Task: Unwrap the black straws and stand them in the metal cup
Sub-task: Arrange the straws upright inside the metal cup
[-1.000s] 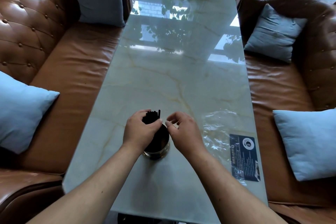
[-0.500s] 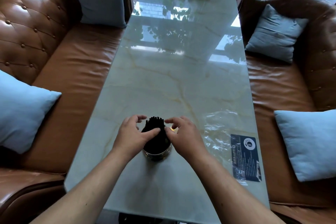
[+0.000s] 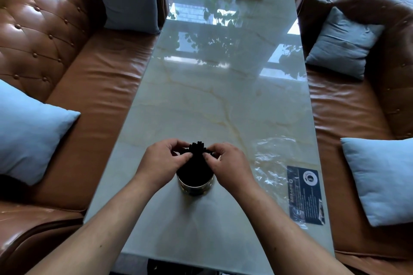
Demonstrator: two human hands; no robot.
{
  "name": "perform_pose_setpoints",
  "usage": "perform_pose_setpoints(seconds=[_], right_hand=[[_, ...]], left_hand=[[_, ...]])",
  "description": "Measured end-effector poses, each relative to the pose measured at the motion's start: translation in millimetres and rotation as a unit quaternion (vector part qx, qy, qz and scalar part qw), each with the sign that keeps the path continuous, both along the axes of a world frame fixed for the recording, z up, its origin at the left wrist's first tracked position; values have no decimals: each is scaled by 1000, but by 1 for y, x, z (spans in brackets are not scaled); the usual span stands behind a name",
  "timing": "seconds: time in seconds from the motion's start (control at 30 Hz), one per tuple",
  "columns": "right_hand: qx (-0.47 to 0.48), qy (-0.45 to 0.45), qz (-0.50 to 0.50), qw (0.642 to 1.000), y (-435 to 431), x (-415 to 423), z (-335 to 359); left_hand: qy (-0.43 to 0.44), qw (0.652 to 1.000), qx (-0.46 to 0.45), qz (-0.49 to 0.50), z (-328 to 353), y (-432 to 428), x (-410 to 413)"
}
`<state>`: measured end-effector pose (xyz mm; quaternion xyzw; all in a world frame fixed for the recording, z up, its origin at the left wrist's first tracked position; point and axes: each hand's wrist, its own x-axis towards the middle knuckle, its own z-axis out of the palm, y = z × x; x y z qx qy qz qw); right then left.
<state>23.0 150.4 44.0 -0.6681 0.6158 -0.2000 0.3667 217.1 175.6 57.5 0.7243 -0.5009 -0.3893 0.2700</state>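
Partly hidden: black straws (image 3: 196,146); metal cup (image 3: 194,187)

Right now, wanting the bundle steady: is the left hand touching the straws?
Touching. Head view: left hand pinches the straws between thumb and fingers, above the cup.

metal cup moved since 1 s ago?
No. The metal cup stays at the same gap left of the wrapper label, while left hand and right hand pinch the black straws.

We see two forearms (image 3: 100,230) and two hands — the left hand (image 3: 164,161) and the right hand (image 3: 228,164) — bare skin throughout, wrists and fingers uncovered, with a small dark mole on the left one.
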Motion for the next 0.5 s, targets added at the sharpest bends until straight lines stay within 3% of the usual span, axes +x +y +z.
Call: perform_pose_setpoints(seconds=[0.13, 0.5], right_hand=[[24, -54, -17, 998, -2, -2, 3], [43, -47, -27, 998, 4, -7, 1]], left_hand=[[13, 1000, -24, 8, 1, -2, 3], [-42, 999, 11, 5, -2, -3, 6]])
